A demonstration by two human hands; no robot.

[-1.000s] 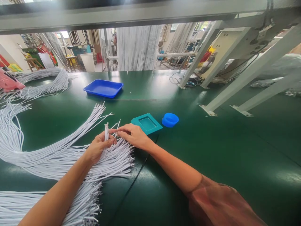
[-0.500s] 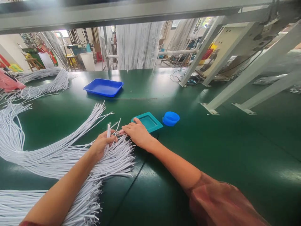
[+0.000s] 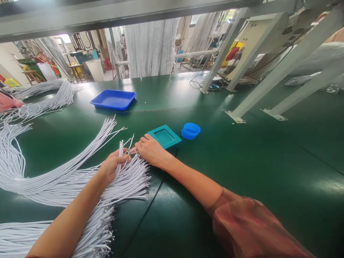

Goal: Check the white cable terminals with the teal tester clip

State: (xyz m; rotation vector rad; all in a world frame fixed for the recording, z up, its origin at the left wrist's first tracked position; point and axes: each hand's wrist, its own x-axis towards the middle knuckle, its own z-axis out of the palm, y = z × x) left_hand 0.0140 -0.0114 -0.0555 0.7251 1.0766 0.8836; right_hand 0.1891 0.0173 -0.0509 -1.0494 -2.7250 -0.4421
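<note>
The left hand (image 3: 113, 166) grips a small bunch of white cords (image 3: 120, 148) upright; the right hand (image 3: 152, 152) pinches their tips, near a teal tray (image 3: 164, 136).

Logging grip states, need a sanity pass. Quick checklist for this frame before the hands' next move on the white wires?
1. Grip: left hand closed on small wire bunch, ends up: ok.
2. Pick: right hand fingertips at loose wire ends beside the bunch; pinching one: cannot tell.
3. Ends of wire pile under both hands squared up: not ok, they fan out raggedly.
4. Gap between right hand and teal tray: cannot tell, they look nearly touching.
5. Upright blue cup beside the tray, apart from both hands: ok.
</note>
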